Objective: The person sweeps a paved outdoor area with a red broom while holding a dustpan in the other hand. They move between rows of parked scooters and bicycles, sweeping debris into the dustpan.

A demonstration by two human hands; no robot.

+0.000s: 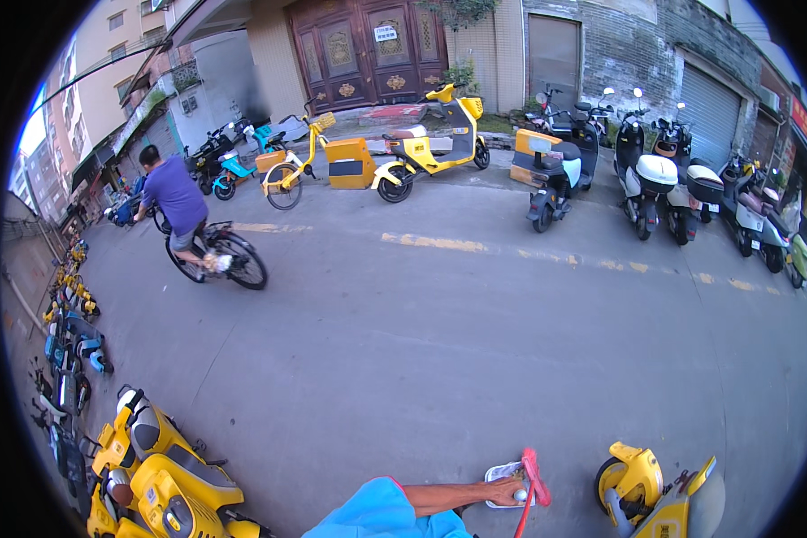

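My left hand (504, 490), at the end of a bare forearm from a blue sleeve, reaches across the lower middle. Its fingers are closed round what looks like the upright handle of a white dustpan (500, 471); a pale round knob (520, 495) shows at the fingers. Some small brownish debris appears in the pan. A broom (532, 475) with a pink-red head stands against the pan's right side. Its thin red handle runs down past the lower edge. My right hand is out of view.
Yellow scooters (170, 484) crowd the lower left; another yellow scooter (663, 502) stands at the lower right. A person (177, 197) in purple rides a bicycle (229, 255) at the left. Across the grey road (403, 341), parked scooters (435, 148) and orange boxes (350, 163) line the buildings.
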